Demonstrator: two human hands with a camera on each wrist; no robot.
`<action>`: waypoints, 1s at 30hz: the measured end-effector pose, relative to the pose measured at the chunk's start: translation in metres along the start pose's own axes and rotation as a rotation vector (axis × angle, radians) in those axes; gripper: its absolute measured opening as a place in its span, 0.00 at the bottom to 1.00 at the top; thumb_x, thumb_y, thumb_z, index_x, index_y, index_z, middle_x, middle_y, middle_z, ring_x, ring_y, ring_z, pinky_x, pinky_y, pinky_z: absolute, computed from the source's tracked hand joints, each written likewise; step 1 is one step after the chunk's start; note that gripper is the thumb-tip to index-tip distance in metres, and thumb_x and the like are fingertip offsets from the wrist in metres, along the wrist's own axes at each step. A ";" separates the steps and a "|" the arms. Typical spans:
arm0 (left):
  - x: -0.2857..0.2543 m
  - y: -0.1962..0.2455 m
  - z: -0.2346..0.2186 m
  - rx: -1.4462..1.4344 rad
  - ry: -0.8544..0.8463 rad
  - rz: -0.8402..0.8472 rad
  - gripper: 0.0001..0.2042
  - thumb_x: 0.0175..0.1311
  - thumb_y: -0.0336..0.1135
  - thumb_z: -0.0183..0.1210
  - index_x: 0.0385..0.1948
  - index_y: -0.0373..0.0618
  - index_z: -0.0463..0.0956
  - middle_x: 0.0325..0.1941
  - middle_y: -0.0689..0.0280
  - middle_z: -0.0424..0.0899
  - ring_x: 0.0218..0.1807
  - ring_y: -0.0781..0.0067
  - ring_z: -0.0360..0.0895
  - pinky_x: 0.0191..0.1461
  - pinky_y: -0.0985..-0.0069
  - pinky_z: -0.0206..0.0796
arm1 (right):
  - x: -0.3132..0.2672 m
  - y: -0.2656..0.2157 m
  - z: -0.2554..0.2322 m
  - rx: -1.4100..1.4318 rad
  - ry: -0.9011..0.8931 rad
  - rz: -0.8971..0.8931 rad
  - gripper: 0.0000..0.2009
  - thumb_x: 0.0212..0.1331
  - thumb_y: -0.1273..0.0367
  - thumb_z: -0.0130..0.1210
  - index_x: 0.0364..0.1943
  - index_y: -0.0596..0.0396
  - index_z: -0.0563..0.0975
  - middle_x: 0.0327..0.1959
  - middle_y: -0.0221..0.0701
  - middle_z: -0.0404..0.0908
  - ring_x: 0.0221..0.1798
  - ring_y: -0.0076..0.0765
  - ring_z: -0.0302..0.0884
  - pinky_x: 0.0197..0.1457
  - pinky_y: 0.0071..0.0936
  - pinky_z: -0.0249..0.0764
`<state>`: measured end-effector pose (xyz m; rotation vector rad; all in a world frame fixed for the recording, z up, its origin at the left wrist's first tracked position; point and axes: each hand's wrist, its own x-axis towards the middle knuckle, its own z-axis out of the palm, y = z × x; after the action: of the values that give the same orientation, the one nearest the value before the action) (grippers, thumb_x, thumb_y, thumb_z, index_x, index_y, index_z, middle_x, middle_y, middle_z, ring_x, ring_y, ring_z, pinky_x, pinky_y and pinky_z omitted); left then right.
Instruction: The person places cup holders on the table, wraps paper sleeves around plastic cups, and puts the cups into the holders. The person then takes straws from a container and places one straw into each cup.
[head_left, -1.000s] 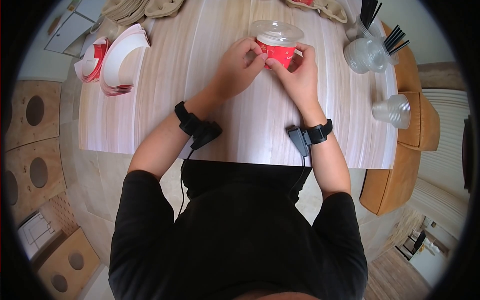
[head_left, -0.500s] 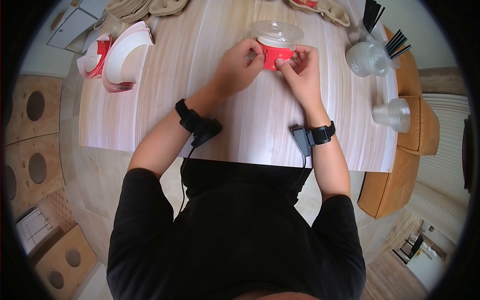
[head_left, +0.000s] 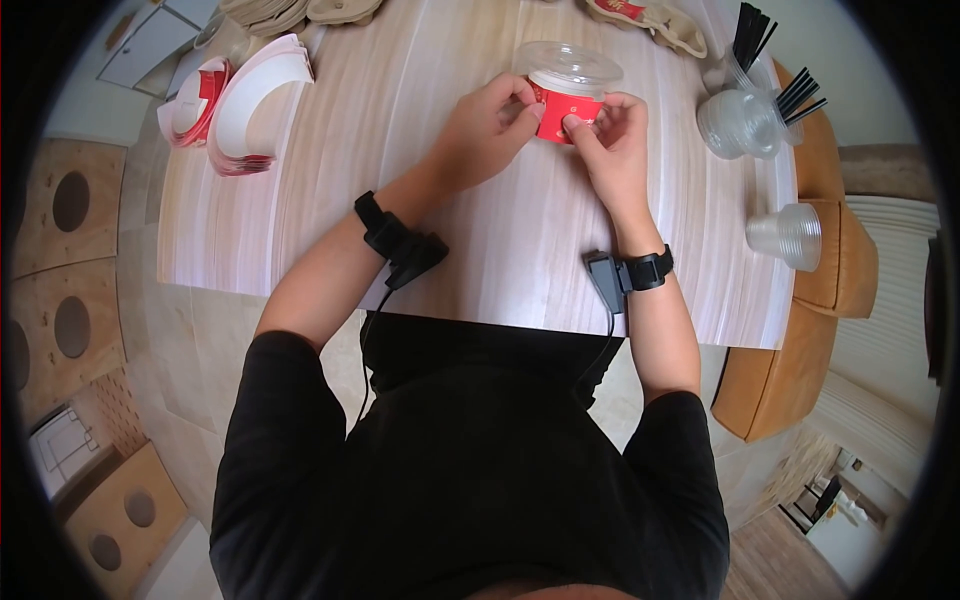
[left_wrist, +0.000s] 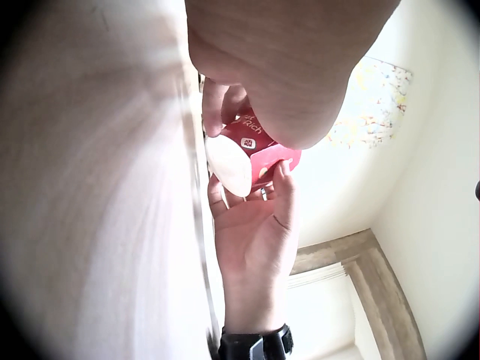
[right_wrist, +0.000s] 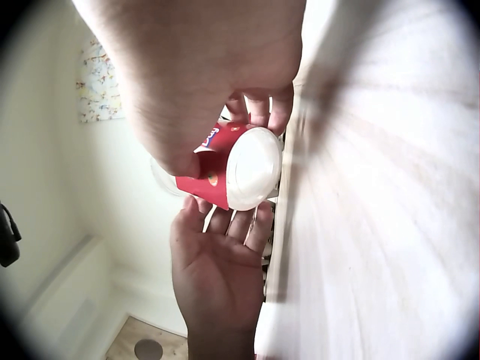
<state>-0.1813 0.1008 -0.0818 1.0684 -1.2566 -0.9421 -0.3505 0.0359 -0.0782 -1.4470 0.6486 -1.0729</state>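
Note:
Both hands hold a clear cup with a wide clear lid [head_left: 572, 62] and a red paper sleeve [head_left: 568, 117] around its side. From the left side, my left hand [head_left: 482, 130] pinches the sleeve's edge between thumb and fingers. My right hand [head_left: 612, 150] grips the opposite side, thumb pressed on the front of the red paper. The cup's pale round base [right_wrist: 255, 168] faces the camera in the right wrist view. In the left wrist view the sleeve [left_wrist: 259, 147] wraps the cup between the two hands; some fingertips are hidden behind it.
Stacked red-and-white sleeves [head_left: 232, 120] lie at the table's left. Cardboard carriers [head_left: 655, 24] stand along the far edge. At the right are clear lids [head_left: 738, 125], black straws [head_left: 797, 94] and stacked clear cups [head_left: 787, 236].
My right thumb has shifted right across the red sleeve, away from my left fingertips. Hands and cup appear slightly farther right in the head view, as the camera view also shifted a little.

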 end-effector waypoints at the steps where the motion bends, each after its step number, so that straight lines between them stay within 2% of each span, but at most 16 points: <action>1: 0.000 0.000 -0.001 0.000 0.001 -0.001 0.02 0.68 0.24 0.50 0.37 0.37 0.67 0.42 0.68 0.74 0.45 0.84 0.71 0.49 0.81 0.68 | 0.000 -0.001 0.000 -0.015 -0.005 0.011 0.23 0.54 0.78 0.61 0.48 0.57 0.59 0.47 0.38 0.73 0.47 0.27 0.75 0.48 0.23 0.76; 6: -0.001 -0.001 -0.003 0.077 0.021 -0.006 0.02 0.67 0.23 0.50 0.37 0.38 0.67 0.37 0.70 0.75 0.40 0.87 0.71 0.45 0.85 0.66 | 0.000 -0.002 -0.002 0.020 -0.032 0.021 0.22 0.53 0.79 0.60 0.48 0.56 0.60 0.51 0.38 0.70 0.48 0.27 0.75 0.49 0.23 0.75; 8: -0.001 -0.003 -0.006 0.093 0.025 -0.004 0.02 0.67 0.23 0.50 0.38 0.38 0.66 0.37 0.69 0.76 0.40 0.87 0.71 0.44 0.85 0.66 | 0.001 -0.005 -0.004 0.218 -0.032 0.066 0.23 0.52 0.80 0.61 0.47 0.55 0.60 0.54 0.38 0.66 0.50 0.27 0.74 0.50 0.22 0.74; 9: -0.002 -0.004 -0.007 0.109 0.025 -0.002 0.03 0.67 0.23 0.49 0.38 0.38 0.66 0.37 0.68 0.76 0.40 0.87 0.71 0.44 0.85 0.66 | 0.001 -0.002 -0.005 0.218 -0.032 0.066 0.23 0.52 0.80 0.61 0.47 0.55 0.60 0.54 0.38 0.66 0.50 0.27 0.74 0.50 0.22 0.74; 13: 0.000 -0.003 -0.002 0.011 0.035 0.047 0.08 0.67 0.24 0.49 0.44 0.39 0.63 0.42 0.65 0.78 0.42 0.84 0.73 0.45 0.84 0.67 | 0.000 -0.004 -0.002 0.120 -0.041 0.035 0.31 0.53 0.81 0.60 0.59 0.55 0.56 0.56 0.38 0.65 0.50 0.28 0.74 0.50 0.23 0.76; 14: -0.001 -0.002 0.002 -0.033 0.070 0.061 0.14 0.66 0.26 0.51 0.50 0.38 0.59 0.44 0.60 0.78 0.44 0.81 0.74 0.48 0.81 0.68 | -0.002 -0.009 0.001 0.079 -0.033 0.039 0.35 0.54 0.82 0.59 0.64 0.54 0.53 0.55 0.38 0.65 0.50 0.29 0.74 0.51 0.24 0.76; 15: 0.000 0.000 0.005 -0.078 0.103 0.073 0.21 0.66 0.28 0.54 0.57 0.37 0.55 0.46 0.56 0.78 0.46 0.77 0.75 0.51 0.77 0.69 | -0.003 -0.016 0.004 0.078 -0.023 0.034 0.35 0.54 0.82 0.59 0.64 0.54 0.53 0.55 0.38 0.65 0.50 0.29 0.74 0.51 0.24 0.76; 16: 0.001 -0.002 0.005 -0.078 0.092 0.076 0.21 0.66 0.28 0.54 0.57 0.37 0.55 0.46 0.56 0.78 0.46 0.77 0.75 0.51 0.77 0.69 | -0.005 -0.023 0.006 0.032 -0.084 0.026 0.37 0.54 0.82 0.58 0.67 0.52 0.51 0.56 0.38 0.65 0.51 0.29 0.74 0.51 0.25 0.76; 18: 0.002 -0.004 -0.001 -0.077 0.037 0.027 0.31 0.68 0.31 0.51 0.66 0.38 0.42 0.51 0.53 0.76 0.49 0.74 0.74 0.56 0.75 0.66 | -0.004 -0.024 0.001 -0.014 -0.136 0.013 0.39 0.55 0.82 0.57 0.69 0.51 0.49 0.56 0.39 0.65 0.51 0.29 0.74 0.52 0.25 0.77; 19: 0.002 0.002 -0.003 -0.075 0.026 0.031 0.31 0.68 0.31 0.51 0.66 0.38 0.42 0.51 0.53 0.76 0.49 0.74 0.74 0.56 0.75 0.66 | -0.001 -0.020 -0.004 0.005 -0.190 0.048 0.37 0.56 0.80 0.58 0.68 0.51 0.52 0.57 0.40 0.66 0.51 0.29 0.74 0.52 0.25 0.76; 21: 0.000 0.016 -0.008 -0.072 0.067 -0.215 0.32 0.72 0.37 0.47 0.70 0.39 0.38 0.55 0.53 0.74 0.54 0.73 0.72 0.62 0.74 0.61 | -0.001 -0.015 -0.011 0.025 -0.235 0.078 0.35 0.57 0.79 0.58 0.68 0.51 0.55 0.57 0.41 0.66 0.52 0.28 0.74 0.53 0.25 0.76; 22: 0.000 0.014 -0.010 -0.068 0.058 -0.213 0.32 0.72 0.37 0.47 0.70 0.39 0.38 0.55 0.53 0.74 0.54 0.73 0.72 0.62 0.74 0.61 | 0.000 -0.016 -0.013 -0.024 -0.236 0.100 0.31 0.58 0.77 0.58 0.66 0.52 0.59 0.58 0.40 0.67 0.53 0.27 0.73 0.53 0.25 0.75; 24: 0.000 0.005 -0.010 0.007 0.028 -0.176 0.29 0.74 0.43 0.41 0.70 0.39 0.43 0.62 0.54 0.68 0.61 0.71 0.66 0.67 0.76 0.54 | 0.001 -0.015 -0.016 -0.071 -0.226 0.120 0.28 0.59 0.75 0.57 0.64 0.54 0.62 0.59 0.40 0.68 0.54 0.27 0.73 0.54 0.24 0.74; 26: 0.001 -0.005 -0.009 -0.074 0.005 -0.176 0.28 0.74 0.44 0.39 0.70 0.39 0.45 0.65 0.56 0.65 0.64 0.71 0.63 0.68 0.76 0.52 | 0.003 -0.011 -0.018 -0.121 -0.262 -0.072 0.24 0.62 0.73 0.56 0.62 0.55 0.65 0.59 0.37 0.70 0.54 0.25 0.73 0.54 0.23 0.74; 28: 0.000 -0.005 -0.011 -0.154 -0.016 -0.177 0.27 0.75 0.44 0.37 0.70 0.39 0.46 0.68 0.57 0.61 0.67 0.71 0.60 0.69 0.77 0.50 | 0.001 -0.012 -0.017 -0.026 -0.288 -0.046 0.23 0.62 0.73 0.55 0.62 0.55 0.65 0.58 0.36 0.70 0.54 0.25 0.73 0.54 0.23 0.74; 30: -0.002 0.005 -0.011 0.122 -0.087 -0.143 0.27 0.75 0.44 0.34 0.70 0.39 0.46 0.70 0.56 0.57 0.70 0.70 0.56 0.70 0.78 0.48 | 0.000 -0.017 -0.015 0.072 -0.314 -0.025 0.23 0.62 0.74 0.55 0.62 0.56 0.65 0.58 0.34 0.71 0.54 0.24 0.73 0.54 0.23 0.74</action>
<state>-0.1710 0.1054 -0.0779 1.2372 -1.3358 -1.0405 -0.3670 0.0321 -0.0629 -1.5231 0.3650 -0.8546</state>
